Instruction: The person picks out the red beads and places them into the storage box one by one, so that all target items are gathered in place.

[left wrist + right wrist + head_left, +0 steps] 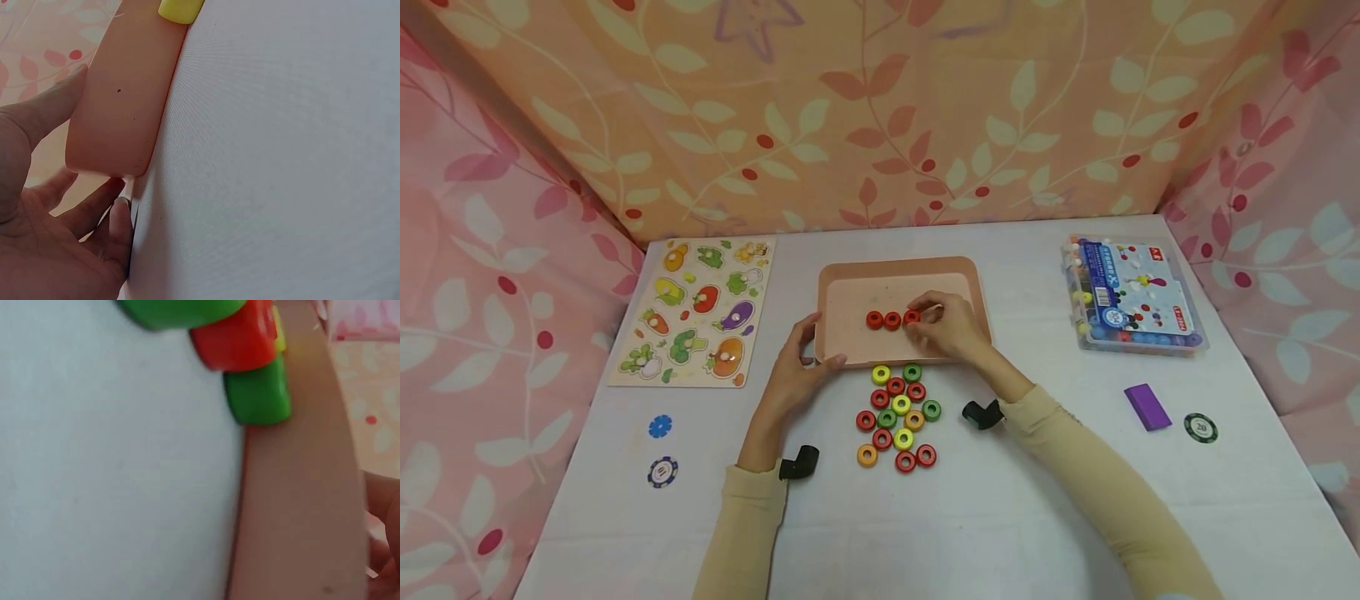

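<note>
A shallow pinkish-tan tray (850,293) lies on the white table. My left hand (793,362) holds its near left corner; in the left wrist view, thumb and fingers lie around the corner of the tray (119,119). Over the tray's right half, my right hand (953,329) pinches a red ring (912,317), partly covered by the fingers. To its left, two more red rings, one at the end (874,320) and one in the middle (892,321), line up with it on the tray floor. Only part of the right hand (384,531) shows in the right wrist view, behind the tray wall.
Several red, green, yellow and orange rings (901,405) lie before the tray. A vegetable puzzle board (700,312) is at left, above a blue flower-shaped piece (660,427) and a chip (662,472). At right are a bead box (1135,296), purple block (1147,407) and green chip (1201,427).
</note>
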A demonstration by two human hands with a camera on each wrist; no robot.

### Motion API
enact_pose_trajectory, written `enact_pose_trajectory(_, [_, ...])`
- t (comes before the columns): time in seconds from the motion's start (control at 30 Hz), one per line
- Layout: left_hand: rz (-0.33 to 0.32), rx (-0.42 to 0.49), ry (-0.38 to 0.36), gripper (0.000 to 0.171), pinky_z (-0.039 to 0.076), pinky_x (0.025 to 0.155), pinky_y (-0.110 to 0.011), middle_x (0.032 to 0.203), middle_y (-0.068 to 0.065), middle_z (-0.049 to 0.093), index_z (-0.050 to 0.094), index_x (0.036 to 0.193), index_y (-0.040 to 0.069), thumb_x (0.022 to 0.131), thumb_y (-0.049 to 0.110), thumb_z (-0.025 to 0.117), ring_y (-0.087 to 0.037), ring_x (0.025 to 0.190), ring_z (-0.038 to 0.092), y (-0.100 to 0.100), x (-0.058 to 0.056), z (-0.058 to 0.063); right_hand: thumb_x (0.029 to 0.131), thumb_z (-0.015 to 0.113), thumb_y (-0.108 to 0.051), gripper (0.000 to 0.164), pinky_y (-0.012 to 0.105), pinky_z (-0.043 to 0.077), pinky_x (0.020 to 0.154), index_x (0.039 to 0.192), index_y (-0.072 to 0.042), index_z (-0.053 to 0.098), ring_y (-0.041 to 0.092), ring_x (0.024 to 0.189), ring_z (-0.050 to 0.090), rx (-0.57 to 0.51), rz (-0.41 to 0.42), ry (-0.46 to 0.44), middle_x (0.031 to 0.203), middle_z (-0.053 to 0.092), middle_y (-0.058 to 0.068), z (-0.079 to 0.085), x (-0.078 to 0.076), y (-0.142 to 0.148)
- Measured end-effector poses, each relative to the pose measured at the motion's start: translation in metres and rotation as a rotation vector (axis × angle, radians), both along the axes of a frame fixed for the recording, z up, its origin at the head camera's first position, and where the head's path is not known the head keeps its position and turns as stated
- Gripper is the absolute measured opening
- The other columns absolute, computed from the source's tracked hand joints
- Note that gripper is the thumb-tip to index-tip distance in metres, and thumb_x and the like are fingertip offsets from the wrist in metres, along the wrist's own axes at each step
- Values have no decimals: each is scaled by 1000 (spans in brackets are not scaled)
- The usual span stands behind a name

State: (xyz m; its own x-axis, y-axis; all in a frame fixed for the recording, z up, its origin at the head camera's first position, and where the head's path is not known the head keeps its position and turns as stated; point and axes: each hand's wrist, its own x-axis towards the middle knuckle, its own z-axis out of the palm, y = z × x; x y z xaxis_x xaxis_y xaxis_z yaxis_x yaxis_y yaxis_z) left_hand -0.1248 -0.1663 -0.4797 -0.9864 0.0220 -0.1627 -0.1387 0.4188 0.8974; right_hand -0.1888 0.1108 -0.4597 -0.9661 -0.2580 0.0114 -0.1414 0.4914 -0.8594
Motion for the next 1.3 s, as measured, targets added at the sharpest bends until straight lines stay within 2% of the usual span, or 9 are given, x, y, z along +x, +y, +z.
enact_pose_trajectory(0.17, [-12, 8, 20, 85, 39, 100, -44, 156, -8, 40, 34, 154, 32, 84, 36, 81, -26, 134, 42, 0, 0, -1, 85, 75, 0, 26, 26, 55, 64, 110, -5, 71, 22, 85, 71, -23, -52, -74, 103, 73, 12, -5, -3, 0])
enact_pose_trajectory(0.33, [-12, 7, 27, 84, 39, 100, -43, 157, -7, 40, 34, 154, 30, 84, 36, 81, -25, 134, 42, 0, 0, 1, 85, 73, 2, 26, 35, 58, 79, 110, -3, 70, 25, 94, 72, -58, -48, -50, 109, 71, 13, -1, 0, 1])
enact_pose_trajectory(0.5, [-10, 4, 30, 85, 39, 100, -43, 157, -7, 39, 33, 155, 29, 85, 33, 81, -25, 136, 41, 0, 0, 2, 85, 76, -1, 26, 41, 57, 82, 110, -1, 70, 26, 92, 70, -69, 50, 40, 108, 72, 15, 12, 13, 1])
enact_pose_trajectory(0.7, [-9, 6, 21, 84, 39, 101, -42, 157, -6, 40, 33, 155, 28, 85, 33, 81, -23, 137, 40, 0, 0, 1, 84, 77, -3, 26, 43, 55, 75, 110, -2, 70, 25, 88, 65, -69, 219, 144, 105, 72, 14, 21, 38, -11])
enact_pose_trajectory(0.8, [-9, 8, 16, 84, 39, 101, -42, 157, -5, 40, 33, 154, 29, 85, 34, 80, -23, 136, 40, 0, 0, 1, 85, 78, -4, 27, 41, 56, 76, 110, -4, 70, 25, 89, 65, -65, 314, 130, 106, 72, 10, 21, 53, -20])
enact_pose_trajectory(0.97, [-10, 7, 25, 83, 39, 100, -42, 156, -6, 41, 34, 154, 29, 85, 34, 80, -24, 134, 42, 0, 0, 0, 85, 80, -10, 31, 40, 53, 88, 114, -9, 70, 23, 100, 62, 15, 449, 80, 111, 70, 2, 14, 77, -35])
enact_pose_trajectory(1.13, [-9, 0, 27, 83, 39, 99, -42, 156, -7, 41, 33, 154, 29, 86, 33, 80, -23, 134, 42, 0, 0, 2, 85, 81, -19, 30, 33, 48, 86, 115, -16, 73, 14, 100, 54, 153, 471, 64, 110, 67, -5, 7, 93, -44])
enact_pose_trajectory(1.3, [-12, 3, 30, 84, 39, 99, -42, 156, -8, 41, 33, 155, 28, 86, 32, 80, -25, 135, 42, 0, 1, 3, 85, 81, -22, 28, 29, 47, 83, 112, -20, 75, 12, 98, 52, 213, 464, 51, 107, 70, -9, 0, 99, -48])
